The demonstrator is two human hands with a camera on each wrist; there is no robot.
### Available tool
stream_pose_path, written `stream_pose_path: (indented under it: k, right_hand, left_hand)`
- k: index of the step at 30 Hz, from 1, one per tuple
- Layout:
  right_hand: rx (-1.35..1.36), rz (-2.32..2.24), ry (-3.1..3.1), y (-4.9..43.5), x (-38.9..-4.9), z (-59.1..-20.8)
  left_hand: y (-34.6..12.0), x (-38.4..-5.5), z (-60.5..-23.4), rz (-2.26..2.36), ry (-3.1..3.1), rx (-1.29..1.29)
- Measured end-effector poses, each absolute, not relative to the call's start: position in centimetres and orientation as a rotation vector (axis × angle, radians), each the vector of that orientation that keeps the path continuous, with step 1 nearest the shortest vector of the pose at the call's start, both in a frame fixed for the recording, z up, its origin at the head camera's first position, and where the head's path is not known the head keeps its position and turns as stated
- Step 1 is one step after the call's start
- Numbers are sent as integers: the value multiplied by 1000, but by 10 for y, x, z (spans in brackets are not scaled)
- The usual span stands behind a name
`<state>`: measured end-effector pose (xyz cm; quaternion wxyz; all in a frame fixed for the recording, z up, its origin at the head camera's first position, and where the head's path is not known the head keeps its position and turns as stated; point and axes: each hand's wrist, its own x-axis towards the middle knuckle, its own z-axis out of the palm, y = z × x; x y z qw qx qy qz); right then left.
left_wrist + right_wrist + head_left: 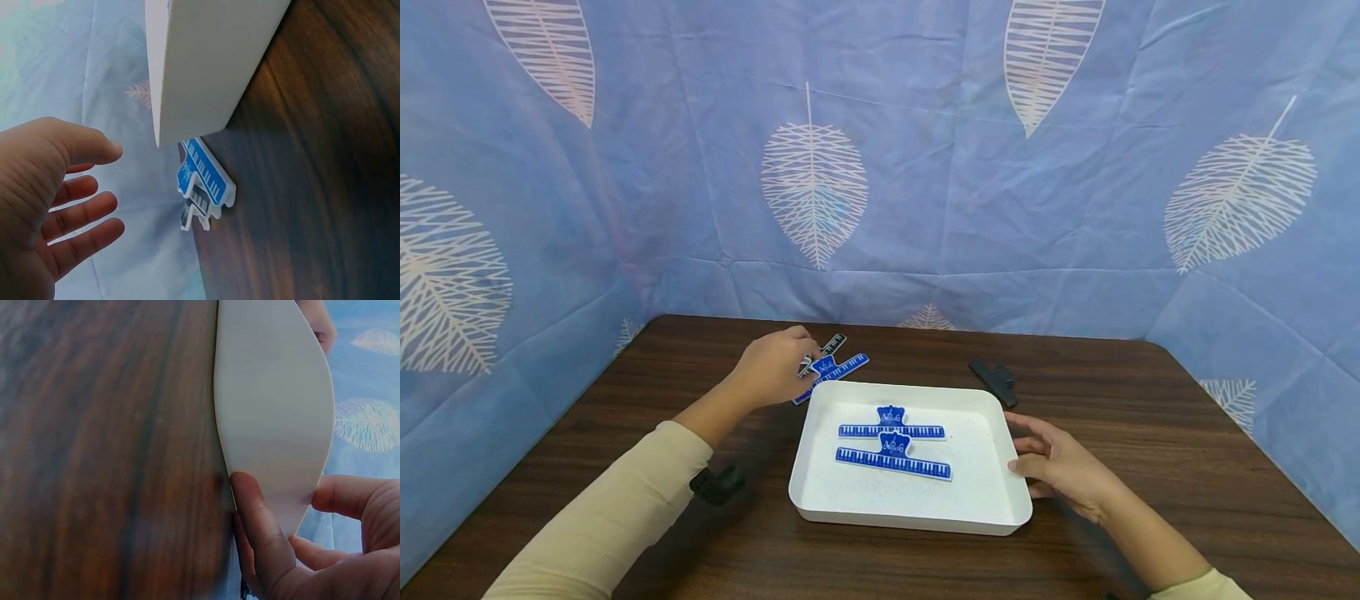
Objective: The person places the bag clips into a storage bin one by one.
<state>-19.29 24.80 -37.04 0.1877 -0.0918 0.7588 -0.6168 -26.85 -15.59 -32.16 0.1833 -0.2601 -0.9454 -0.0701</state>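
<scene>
Blue cloth (910, 183) printed with pale leaves is hung behind and at both sides of a dark wood-grained bench (1157, 433), on which a shallow white tray (985, 454) with rounded corners is set. Inside the tray, two blue clips are laid one in front of the other: the farther clip (859, 432) and the nearer clip (925, 468), each marked with piano keys and topped by a lettered crest. In the head view, the key strip of the farther one is partly covered by the crest of the nearer one.

Just beyond the far left corner of the tray, a loose blue clip (850, 367) is seen lying aslant on the bench, with a black-and-white clip (833, 343) close behind it; whether the two are touching cannot be told. Near that same corner, the left hand (778, 367) is held out beside these clips. Its fingers are spread apart and relaxed, nothing is gripped, and a gap between thumb and clips is shown in the left wrist view.

By the right hand (1063, 468), the right side of the tray is pinched, with the thumb placed at the rim and the fingers set against the outer wall. Behind the tray's far right corner, a plain black clip (992, 383) is left lying at a slant. Pale sleeves (610, 508) are worn on both arms.
</scene>
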Motion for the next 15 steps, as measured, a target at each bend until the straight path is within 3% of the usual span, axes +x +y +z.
stream_pose_path:
  k: [15]
  right_hand:
    - [-253,-1742,2124,248,-193,-370]
  left_hand:
    - [-161,-290,-338,-238,-2785,-674]
